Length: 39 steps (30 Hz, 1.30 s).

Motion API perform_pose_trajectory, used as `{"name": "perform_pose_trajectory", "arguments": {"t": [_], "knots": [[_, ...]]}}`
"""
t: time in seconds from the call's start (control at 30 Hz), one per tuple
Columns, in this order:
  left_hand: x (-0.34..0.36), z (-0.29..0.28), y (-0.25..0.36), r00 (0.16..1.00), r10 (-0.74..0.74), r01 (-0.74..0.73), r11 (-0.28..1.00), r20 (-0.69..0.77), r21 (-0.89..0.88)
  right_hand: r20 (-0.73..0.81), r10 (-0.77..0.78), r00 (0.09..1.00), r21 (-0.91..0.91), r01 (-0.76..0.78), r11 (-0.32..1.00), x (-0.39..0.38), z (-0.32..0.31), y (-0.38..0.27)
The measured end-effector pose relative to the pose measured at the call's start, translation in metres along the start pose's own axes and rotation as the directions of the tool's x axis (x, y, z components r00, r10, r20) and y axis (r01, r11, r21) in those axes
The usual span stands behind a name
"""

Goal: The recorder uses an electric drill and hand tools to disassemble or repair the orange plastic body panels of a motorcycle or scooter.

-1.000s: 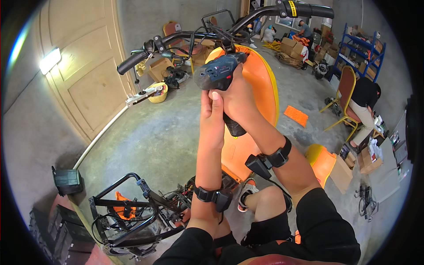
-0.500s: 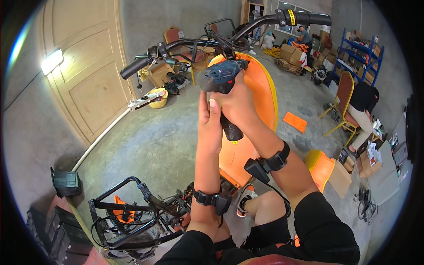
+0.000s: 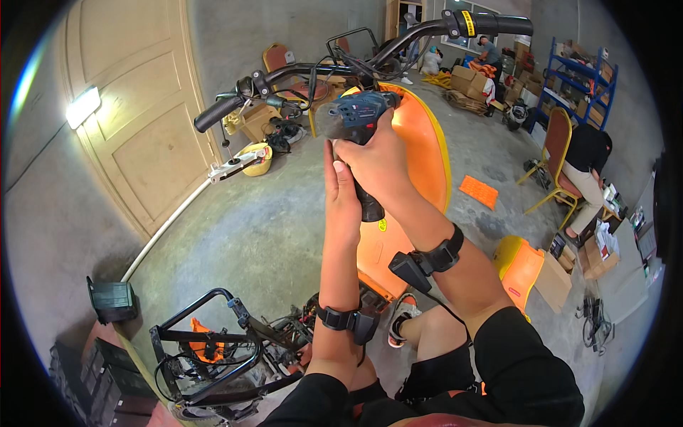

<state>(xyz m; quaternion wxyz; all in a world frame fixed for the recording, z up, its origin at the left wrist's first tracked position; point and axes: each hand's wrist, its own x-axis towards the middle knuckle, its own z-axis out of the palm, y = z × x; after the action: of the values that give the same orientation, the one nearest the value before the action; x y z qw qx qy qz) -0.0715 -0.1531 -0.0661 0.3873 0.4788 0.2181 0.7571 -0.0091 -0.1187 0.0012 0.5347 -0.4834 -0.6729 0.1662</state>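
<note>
A blue and black cordless drill [image 3: 356,114] is gripped by my right hand [image 3: 376,160], its fingers wrapped round the handle. My left hand [image 3: 343,196] presses against the handle from the left, fingers pointing up, supporting the drill together with the right. The drill's front end points away toward the orange front panel [image 3: 420,135] with a yellow rim, just under the black handlebar [image 3: 341,69]. Its tip is hidden, so I cannot tell what it touches. Wrist bands with small black boxes sit on both forearms.
A black metal vehicle frame [image 3: 206,349] with wiring stands at lower left. An orange mat [image 3: 479,192] and an orange-yellow panel [image 3: 519,274] lie on the floor at right. One person sits on a chair [image 3: 555,156] there. A yellow basket [image 3: 256,160] stands near the door.
The whole view has shifted slightly. Both hands keep holding the drill in nearly the same place under the handlebar, with the left wrist a little further right.
</note>
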Motion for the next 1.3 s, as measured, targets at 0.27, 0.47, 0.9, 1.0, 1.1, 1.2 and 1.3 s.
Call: {"name": "perform_pose_trajectory", "arguments": {"t": [0.27,0.47,0.9,1.0,1.1,1.2,1.3], "knots": [[0.001,-0.012,-0.009,0.975,-0.222,0.223,0.975,-0.014,0.011,-0.027,0.019,0.999,0.056,-0.018,0.998,-0.003,0.001,-0.007],[0.006,-0.008,-0.031,0.981,-0.153,0.149,0.988,-0.117,-0.044,-0.072,-0.008,0.997,-0.031,0.006,0.999,-0.002,0.005,-0.008],[0.011,-0.01,-0.04,0.99,-0.139,0.135,0.979,-0.018,-0.15,-0.015,0.024,1.0,-0.039,-0.024,0.999,0.0,0.002,-0.008],[0.012,-0.01,-0.04,0.988,-0.143,0.13,0.976,-0.064,-0.173,-0.019,0.039,0.999,-0.086,-0.041,0.995,-0.002,0.003,-0.011],[0.012,-0.012,-0.04,0.992,-0.115,0.108,0.985,-0.047,-0.135,-0.036,0.039,0.999,-0.063,-0.041,0.997,-0.002,0.004,-0.012],[0.011,-0.013,-0.042,0.99,-0.137,0.134,0.98,-0.011,-0.145,-0.072,-0.013,0.997,-0.087,0.006,0.996,-0.002,0.004,-0.012],[0.011,-0.011,-0.045,0.984,-0.177,0.169,0.963,-0.019,-0.21,-0.018,0.069,0.997,-0.066,-0.07,0.995,-0.001,0.002,-0.013]]}}
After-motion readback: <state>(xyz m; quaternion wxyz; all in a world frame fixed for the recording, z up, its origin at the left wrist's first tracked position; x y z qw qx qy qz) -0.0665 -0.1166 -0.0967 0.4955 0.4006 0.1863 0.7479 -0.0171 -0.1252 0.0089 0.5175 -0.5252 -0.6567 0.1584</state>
